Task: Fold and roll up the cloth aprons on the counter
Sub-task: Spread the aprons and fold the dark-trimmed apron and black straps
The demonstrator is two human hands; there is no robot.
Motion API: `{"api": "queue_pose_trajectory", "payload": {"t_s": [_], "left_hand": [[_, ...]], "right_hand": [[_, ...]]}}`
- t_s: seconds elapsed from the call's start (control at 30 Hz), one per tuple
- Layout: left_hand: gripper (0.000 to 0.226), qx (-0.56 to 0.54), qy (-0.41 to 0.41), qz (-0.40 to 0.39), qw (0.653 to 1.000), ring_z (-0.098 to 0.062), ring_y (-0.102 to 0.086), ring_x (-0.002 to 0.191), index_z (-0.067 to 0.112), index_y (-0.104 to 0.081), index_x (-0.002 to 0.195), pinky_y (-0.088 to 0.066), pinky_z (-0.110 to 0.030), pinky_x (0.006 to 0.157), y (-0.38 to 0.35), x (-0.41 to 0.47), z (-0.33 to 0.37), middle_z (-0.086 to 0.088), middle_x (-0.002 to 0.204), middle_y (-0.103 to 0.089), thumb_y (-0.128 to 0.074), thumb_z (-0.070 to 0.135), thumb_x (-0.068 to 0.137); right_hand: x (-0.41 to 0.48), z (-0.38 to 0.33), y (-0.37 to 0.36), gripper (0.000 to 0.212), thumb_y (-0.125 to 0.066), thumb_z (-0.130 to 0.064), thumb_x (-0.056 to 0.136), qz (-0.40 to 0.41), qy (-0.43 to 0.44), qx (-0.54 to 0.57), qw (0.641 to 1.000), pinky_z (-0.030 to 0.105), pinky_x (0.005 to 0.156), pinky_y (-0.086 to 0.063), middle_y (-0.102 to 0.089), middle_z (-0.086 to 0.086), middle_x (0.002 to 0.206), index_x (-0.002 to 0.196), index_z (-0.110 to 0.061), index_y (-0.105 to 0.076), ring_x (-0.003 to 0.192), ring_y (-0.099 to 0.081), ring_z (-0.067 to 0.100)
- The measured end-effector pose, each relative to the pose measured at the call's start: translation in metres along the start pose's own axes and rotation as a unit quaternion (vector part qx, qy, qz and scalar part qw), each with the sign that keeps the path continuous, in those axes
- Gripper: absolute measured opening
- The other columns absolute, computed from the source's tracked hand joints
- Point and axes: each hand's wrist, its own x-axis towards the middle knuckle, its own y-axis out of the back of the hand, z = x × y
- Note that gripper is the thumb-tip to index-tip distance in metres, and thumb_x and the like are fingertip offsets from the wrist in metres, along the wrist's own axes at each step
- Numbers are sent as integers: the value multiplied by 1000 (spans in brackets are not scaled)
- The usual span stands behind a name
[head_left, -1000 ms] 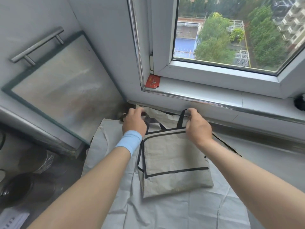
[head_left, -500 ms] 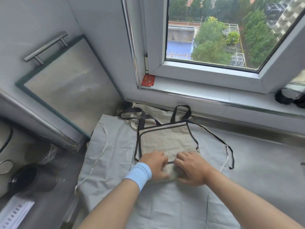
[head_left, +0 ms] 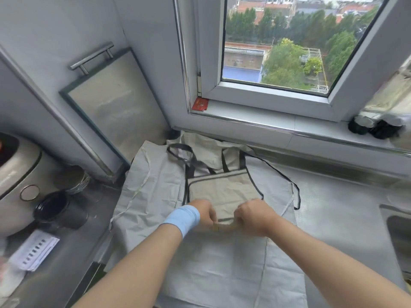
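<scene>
A beige apron (head_left: 219, 191) with black trim lies folded into a small rectangle on the counter, its black straps trailing toward the window. Its near edge is curled up into a short roll. My left hand (head_left: 205, 215), with a blue wristband, and my right hand (head_left: 253, 216) grip that rolled near edge side by side, fingers curled over it. Under it a pale grey apron (head_left: 213, 263) is spread flat across the counter, with thin white ties on its left side.
A steel counter (head_left: 338, 214) runs right to a sink edge (head_left: 398, 230). A glass-fronted panel with a bar handle (head_left: 111, 103) leans at the left. A rice cooker (head_left: 15, 183), a dark cup (head_left: 55, 207) and papers (head_left: 33, 250) stand at the left. Window sill (head_left: 255, 116) behind.
Both hands left the straps at the far edge and came to the near edge of the folded beige apron. That edge is now curled up in their grip.
</scene>
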Motion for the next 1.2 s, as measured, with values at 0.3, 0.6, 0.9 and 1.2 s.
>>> {"api": "queue_pose_trajectory", "payload": {"t_s": [0.3, 0.6, 0.9, 1.2], "left_hand": [[25, -127, 6, -112, 986, -20, -72, 88, 23, -73, 107, -54, -22, 70, -3, 5, 10, 3, 103, -74, -60, 21, 86], [47, 191, -47, 179, 964, -25, -46, 122, 33, -53, 132, -33, -35, 102, 34, 83, -23, 6, 139, -45, -52, 12, 90], [15, -92, 29, 230, 968, -26, -62, 94, 26, -59, 100, -47, -31, 79, 53, 119, -36, 2, 97, -71, -45, 23, 94], [13, -155, 127, 411, 889, -24, -54, 102, 23, -66, 94, -41, -32, 82, 62, 123, -35, 0, 103, -63, -55, 19, 90]], "right_hand": [[10, -7, 22, 29, -50, -32, 82, -116, -136, 254, 950, 32, 78, -55, -75, -2, 91, 94, -22, -73, 88, -69, 20], [96, 23, -2, 34, -50, -45, 91, 40, -243, 73, 967, 37, 84, -41, -59, 6, 114, 106, -21, -68, 109, -52, 29], [130, 55, 4, 21, -37, -29, 103, 117, -244, 182, 945, 38, 64, -37, -67, 15, 102, 114, -14, -46, 92, -62, 37], [133, 57, 6, 14, -45, -29, 101, 254, -309, 257, 880, 38, 66, -37, -62, 7, 96, 102, -15, -49, 88, -56, 33]]}}
